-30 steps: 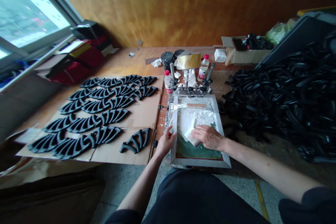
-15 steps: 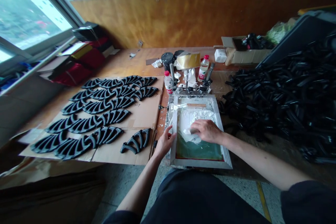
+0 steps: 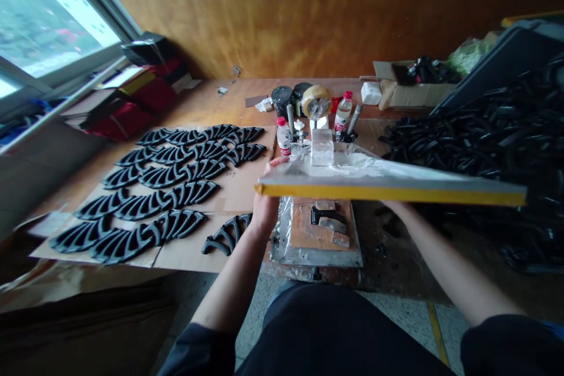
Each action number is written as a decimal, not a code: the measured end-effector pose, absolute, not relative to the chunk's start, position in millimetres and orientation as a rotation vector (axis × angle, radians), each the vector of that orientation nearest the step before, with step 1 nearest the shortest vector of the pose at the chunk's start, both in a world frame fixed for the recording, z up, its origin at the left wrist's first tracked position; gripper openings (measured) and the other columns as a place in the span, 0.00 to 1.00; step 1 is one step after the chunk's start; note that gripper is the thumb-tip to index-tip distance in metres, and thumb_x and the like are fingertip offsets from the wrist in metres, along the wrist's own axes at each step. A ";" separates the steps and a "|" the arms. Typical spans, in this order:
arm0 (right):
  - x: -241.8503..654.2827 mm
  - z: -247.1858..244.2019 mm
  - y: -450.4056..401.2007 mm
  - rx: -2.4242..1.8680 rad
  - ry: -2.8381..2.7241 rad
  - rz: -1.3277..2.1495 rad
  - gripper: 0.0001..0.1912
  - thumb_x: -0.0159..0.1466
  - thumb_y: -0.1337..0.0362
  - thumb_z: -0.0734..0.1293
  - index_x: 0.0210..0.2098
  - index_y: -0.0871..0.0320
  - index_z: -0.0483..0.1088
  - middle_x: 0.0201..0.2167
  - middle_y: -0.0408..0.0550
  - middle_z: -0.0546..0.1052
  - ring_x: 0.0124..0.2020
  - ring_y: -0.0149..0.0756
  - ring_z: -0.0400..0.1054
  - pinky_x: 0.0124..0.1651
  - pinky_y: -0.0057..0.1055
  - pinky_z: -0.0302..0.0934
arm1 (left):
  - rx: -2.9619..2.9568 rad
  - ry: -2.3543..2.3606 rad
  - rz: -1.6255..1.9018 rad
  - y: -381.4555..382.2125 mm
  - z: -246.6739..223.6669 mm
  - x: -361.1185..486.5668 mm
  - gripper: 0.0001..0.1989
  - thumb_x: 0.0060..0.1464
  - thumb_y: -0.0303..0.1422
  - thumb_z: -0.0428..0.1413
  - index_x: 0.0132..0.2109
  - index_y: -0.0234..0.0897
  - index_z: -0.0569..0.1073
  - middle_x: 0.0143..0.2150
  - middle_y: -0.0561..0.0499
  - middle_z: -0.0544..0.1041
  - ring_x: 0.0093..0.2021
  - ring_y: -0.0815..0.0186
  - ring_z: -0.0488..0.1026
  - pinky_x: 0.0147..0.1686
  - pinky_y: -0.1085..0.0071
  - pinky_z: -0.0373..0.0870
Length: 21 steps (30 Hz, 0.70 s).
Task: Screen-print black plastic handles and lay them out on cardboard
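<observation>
The screen-printing frame (image 3: 396, 183), with a yellow front edge and white smears on top, is raised and tilted over the bench. My left hand (image 3: 265, 205) grips its left side, fingertips showing above the rim and the palm below. My right hand is hidden behind the frame; only the forearm shows, reaching under its right part. Below the frame, a small black plastic part (image 3: 328, 215) with a white mark lies on a wooden jig (image 3: 304, 235). A metal block (image 3: 322, 147) stands at the frame's back.
Rows of black curved parts (image 3: 167, 202) lie on cardboard (image 3: 238, 188) to the left. A large heap of black parts (image 3: 476, 147) fills the right side. Behind are bottles with red caps (image 3: 343, 111), a tape roll (image 3: 316, 101), black tubs (image 3: 282, 101) and a carton (image 3: 414, 94).
The frame has swung up from lying flat, uncovering the jig and the black part. My left hand has moved up with it. My right hand has left the screen's middle, going behind the frame.
</observation>
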State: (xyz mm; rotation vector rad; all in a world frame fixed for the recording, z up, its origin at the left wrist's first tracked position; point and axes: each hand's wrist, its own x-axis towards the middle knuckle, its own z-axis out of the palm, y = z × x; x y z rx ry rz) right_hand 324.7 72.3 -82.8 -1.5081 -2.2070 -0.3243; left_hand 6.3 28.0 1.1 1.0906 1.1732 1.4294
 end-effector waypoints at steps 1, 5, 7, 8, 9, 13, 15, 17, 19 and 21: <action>311.0 -96.9 58.7 -1.466 -2.274 -0.267 0.17 0.66 0.58 0.62 0.29 0.62 0.74 0.28 0.43 0.79 0.27 0.27 0.69 0.27 0.21 0.65 | 1.080 1.147 1.457 34.3 4.7 9.6 0.26 0.60 0.53 0.46 0.51 0.38 0.71 0.45 0.46 0.77 0.40 0.66 0.75 0.34 0.72 0.73; 249.3 -134.0 13.8 -1.558 -2.454 0.089 0.10 0.61 0.59 0.71 0.33 0.61 0.73 0.35 0.52 0.78 0.39 0.39 0.71 0.45 0.32 0.65 | 0.890 1.161 1.504 23.8 -10.9 28.0 0.26 0.60 0.53 0.46 0.53 0.37 0.69 0.42 0.45 0.78 0.38 0.66 0.76 0.32 0.74 0.72; 226.6 -134.7 -1.4 -1.735 -2.401 0.244 0.07 0.65 0.63 0.66 0.36 0.62 0.70 0.35 0.55 0.77 0.40 0.43 0.70 0.45 0.35 0.64 | 0.757 1.185 1.259 -1.9 -37.0 41.8 0.28 0.57 0.54 0.50 0.52 0.35 0.70 0.42 0.43 0.78 0.36 0.64 0.77 0.29 0.73 0.72; 217.2 -131.2 -8.2 -1.786 -2.348 0.300 0.06 0.67 0.64 0.64 0.37 0.61 0.69 0.35 0.56 0.76 0.40 0.43 0.70 0.43 0.35 0.63 | 0.690 1.166 1.068 -17.0 -52.0 49.2 0.30 0.56 0.55 0.52 0.51 0.33 0.70 0.42 0.41 0.79 0.36 0.63 0.77 0.29 0.72 0.72; 208.8 -126.1 -14.8 -1.782 -2.310 0.343 0.07 0.68 0.64 0.62 0.39 0.61 0.68 0.35 0.55 0.76 0.40 0.43 0.69 0.42 0.35 0.63 | 0.612 1.135 0.887 -31.9 -66.7 56.3 0.31 0.54 0.56 0.53 0.51 0.33 0.71 0.43 0.39 0.79 0.37 0.61 0.78 0.29 0.71 0.73; 198.2 -106.4 -28.1 -1.364 -2.400 0.453 0.08 0.69 0.67 0.58 0.37 0.57 0.68 0.37 0.51 0.75 0.43 0.40 0.67 0.45 0.34 0.62 | 0.369 1.122 0.870 -67.7 -103.4 64.0 0.27 0.53 0.54 0.56 0.45 0.34 0.72 0.45 0.40 0.79 0.40 0.60 0.78 0.31 0.70 0.75; 222.0 -106.8 -20.1 -1.297 -2.427 0.465 0.10 0.68 0.71 0.58 0.39 0.56 0.70 0.40 0.49 0.75 0.44 0.38 0.67 0.48 0.33 0.62 | 0.375 1.202 0.965 -68.6 -108.0 44.1 0.25 0.51 0.52 0.58 0.43 0.33 0.71 0.47 0.39 0.78 0.39 0.61 0.79 0.29 0.73 0.74; 267.6 -118.1 -3.1 -1.498 -2.391 0.395 0.16 0.65 0.75 0.58 0.45 0.55 0.71 0.45 0.50 0.75 0.46 0.38 0.67 0.49 0.33 0.62 | 0.436 1.336 1.068 -66.4 -111.8 6.3 0.24 0.52 0.51 0.58 0.42 0.34 0.70 0.47 0.39 0.78 0.36 0.62 0.79 0.28 0.74 0.74; 323.0 -138.3 15.4 -1.784 -2.414 0.280 0.20 0.60 0.78 0.59 0.46 0.56 0.72 0.47 0.53 0.75 0.49 0.42 0.67 0.51 0.36 0.61 | 0.443 1.558 1.183 -69.5 -120.9 -42.0 0.21 0.55 0.51 0.55 0.40 0.35 0.68 0.43 0.41 0.79 0.31 0.65 0.78 0.26 0.74 0.74; 371.9 -160.4 27.9 -1.988 -2.416 0.253 0.19 0.57 0.77 0.61 0.44 0.55 0.74 0.46 0.54 0.76 0.50 0.43 0.68 0.53 0.37 0.61 | 0.387 1.842 1.177 -80.3 -137.4 -90.0 0.20 0.59 0.50 0.50 0.39 0.35 0.67 0.38 0.42 0.79 0.28 0.66 0.77 0.25 0.73 0.73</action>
